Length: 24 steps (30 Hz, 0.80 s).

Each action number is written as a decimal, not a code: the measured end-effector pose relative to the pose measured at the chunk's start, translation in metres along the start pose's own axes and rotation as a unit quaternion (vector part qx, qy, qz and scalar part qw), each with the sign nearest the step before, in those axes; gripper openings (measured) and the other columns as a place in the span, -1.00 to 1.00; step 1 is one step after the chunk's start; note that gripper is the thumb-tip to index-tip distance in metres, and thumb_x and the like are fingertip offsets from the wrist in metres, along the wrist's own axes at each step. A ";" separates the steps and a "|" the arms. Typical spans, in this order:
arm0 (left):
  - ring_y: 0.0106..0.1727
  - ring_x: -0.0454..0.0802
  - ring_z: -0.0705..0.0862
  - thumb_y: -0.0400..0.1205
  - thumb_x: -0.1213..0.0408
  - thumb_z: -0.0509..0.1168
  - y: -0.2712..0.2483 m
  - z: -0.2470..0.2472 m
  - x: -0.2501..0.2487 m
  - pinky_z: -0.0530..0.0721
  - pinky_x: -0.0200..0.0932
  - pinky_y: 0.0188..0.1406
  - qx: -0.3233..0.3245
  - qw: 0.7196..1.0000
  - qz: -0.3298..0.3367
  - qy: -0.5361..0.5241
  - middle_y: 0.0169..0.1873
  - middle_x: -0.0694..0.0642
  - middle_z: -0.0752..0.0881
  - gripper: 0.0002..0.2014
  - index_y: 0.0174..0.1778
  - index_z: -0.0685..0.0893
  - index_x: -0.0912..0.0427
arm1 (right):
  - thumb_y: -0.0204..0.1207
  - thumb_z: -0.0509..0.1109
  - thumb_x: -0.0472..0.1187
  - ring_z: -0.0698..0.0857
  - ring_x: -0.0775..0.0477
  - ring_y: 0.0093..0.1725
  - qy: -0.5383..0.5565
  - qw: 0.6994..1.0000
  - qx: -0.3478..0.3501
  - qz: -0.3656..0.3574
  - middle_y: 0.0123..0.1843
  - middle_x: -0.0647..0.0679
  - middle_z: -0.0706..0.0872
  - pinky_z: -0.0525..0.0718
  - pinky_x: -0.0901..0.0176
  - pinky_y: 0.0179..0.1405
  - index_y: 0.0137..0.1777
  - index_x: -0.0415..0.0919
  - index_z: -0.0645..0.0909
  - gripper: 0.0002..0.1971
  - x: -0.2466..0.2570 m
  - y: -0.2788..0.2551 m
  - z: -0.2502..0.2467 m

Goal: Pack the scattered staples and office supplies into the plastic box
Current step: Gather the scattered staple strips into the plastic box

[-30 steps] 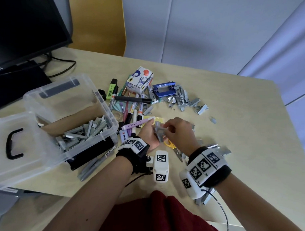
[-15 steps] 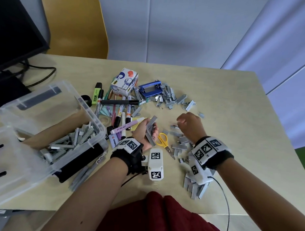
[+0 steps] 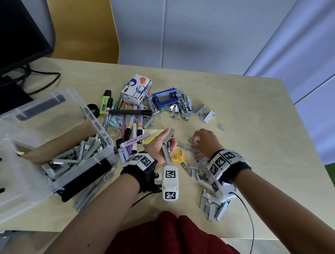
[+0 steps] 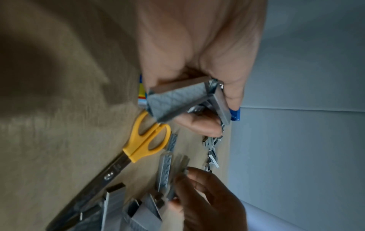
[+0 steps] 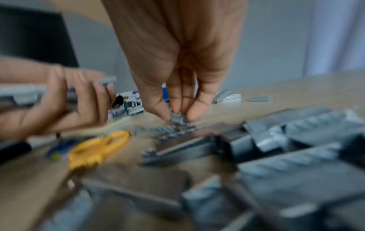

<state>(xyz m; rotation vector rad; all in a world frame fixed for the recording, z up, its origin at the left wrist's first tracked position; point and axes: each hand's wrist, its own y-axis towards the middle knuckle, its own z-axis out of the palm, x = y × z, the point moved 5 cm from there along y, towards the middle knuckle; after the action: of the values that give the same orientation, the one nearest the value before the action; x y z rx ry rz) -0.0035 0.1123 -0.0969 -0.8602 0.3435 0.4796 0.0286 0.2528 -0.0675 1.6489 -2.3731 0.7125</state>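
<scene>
Nearest the body, a loose heap of staple strips (image 3: 213,206) lies on the table (image 3: 257,130). Beyond it, the right hand (image 3: 204,140) pinches a short staple piece (image 5: 178,119) off the tabletop, while the left hand (image 3: 160,147) clasps a bundle of strips (image 3: 167,144) above the yellow scissors (image 3: 178,156). These strips look light but brittle and slick, so gripping them across their flat sides seems safest. Further left, the plastic box (image 3: 98,122) already holds many staples; more lie scattered further back near the blue stapler (image 3: 164,97).
</scene>
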 end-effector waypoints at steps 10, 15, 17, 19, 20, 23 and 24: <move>-0.42 -0.04 0.69 0.71 0.13 0.13 0.012 0.004 0.003 0.73 -0.25 -0.42 -0.035 0.997 -0.015 -0.060 -0.34 0.15 0.66 -0.70 -0.19 0.58 0.27 | 0.48 0.42 -0.23 0.70 -0.07 -0.20 0.160 0.985 -0.037 -0.050 -0.15 -0.20 0.78 0.65 0.14 0.10 -0.04 -0.35 0.70 -0.82 0.057 -0.015 -0.035; -0.70 -0.12 0.57 0.70 0.04 0.13 0.019 0.005 -0.014 0.50 -0.42 -0.73 -0.044 0.998 -0.038 -0.032 -0.63 0.05 0.61 -0.66 -0.26 0.55 0.20 | 0.49 0.41 -0.24 0.53 0.21 -0.41 0.166 0.984 -0.028 -0.063 -0.18 -0.11 0.72 0.59 0.23 0.00 -0.01 -0.35 0.69 -0.82 0.064 0.004 -0.043; -0.74 -0.18 0.51 0.70 -0.01 0.08 0.023 0.003 -0.022 0.40 -0.49 -0.76 -0.045 0.998 -0.044 0.005 -0.66 -0.03 0.57 -0.65 -0.26 0.54 0.13 | 0.51 0.36 -0.30 0.56 0.24 -0.43 0.176 0.981 -0.056 -0.053 -0.22 -0.11 0.70 0.55 0.25 -0.05 -0.06 -0.37 0.70 -0.86 0.060 0.018 -0.055; -0.77 -0.21 0.47 0.71 -0.03 0.06 0.028 0.004 -0.031 0.38 -0.48 -0.79 -0.045 0.998 -0.046 0.015 -0.69 -0.05 0.54 -0.64 -0.27 0.52 0.12 | 0.47 0.31 -0.36 0.66 0.11 -0.29 0.155 0.984 -0.082 -0.038 -0.18 -0.18 0.75 0.52 0.26 0.01 -0.11 -0.38 0.72 -0.85 0.052 0.038 -0.064; -0.78 -0.21 0.46 0.71 -0.02 0.05 0.029 0.004 -0.035 0.37 -0.48 -0.81 -0.042 0.998 -0.046 0.016 -0.71 -0.05 0.53 -0.63 -0.29 0.50 0.12 | 0.47 0.30 -0.36 0.69 -0.02 -0.14 0.132 0.987 -0.082 -0.030 -0.10 -0.19 0.77 0.50 0.24 0.09 -0.09 -0.36 0.72 -0.83 0.047 0.049 -0.066; -0.78 -0.21 0.47 0.72 -0.02 0.01 0.036 0.007 -0.045 0.39 -0.47 -0.81 -0.030 0.998 -0.047 0.008 -0.71 -0.04 0.53 -0.62 -0.31 0.48 0.12 | 0.47 0.30 -0.33 0.64 -0.20 0.15 0.060 0.997 -0.043 -0.012 0.11 -0.19 0.72 0.54 0.11 0.18 0.09 -0.27 0.67 -0.77 0.035 0.080 -0.059; -0.77 -0.21 0.48 0.72 -0.01 0.00 0.039 0.007 -0.047 0.40 -0.47 -0.80 -0.026 0.999 -0.047 0.001 -0.70 -0.04 0.53 -0.62 -0.31 0.48 0.13 | 0.48 0.30 -0.33 0.61 -0.21 0.20 0.036 0.999 -0.027 -0.014 0.17 -0.20 0.69 0.52 0.09 0.19 0.16 -0.26 0.63 -0.73 0.033 0.088 -0.055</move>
<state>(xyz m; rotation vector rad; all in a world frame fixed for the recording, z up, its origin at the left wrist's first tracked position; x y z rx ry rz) -0.0632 0.1276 -0.0950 -0.9239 0.2916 0.4029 -0.0719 0.2751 -0.0317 1.6028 -2.2951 0.6853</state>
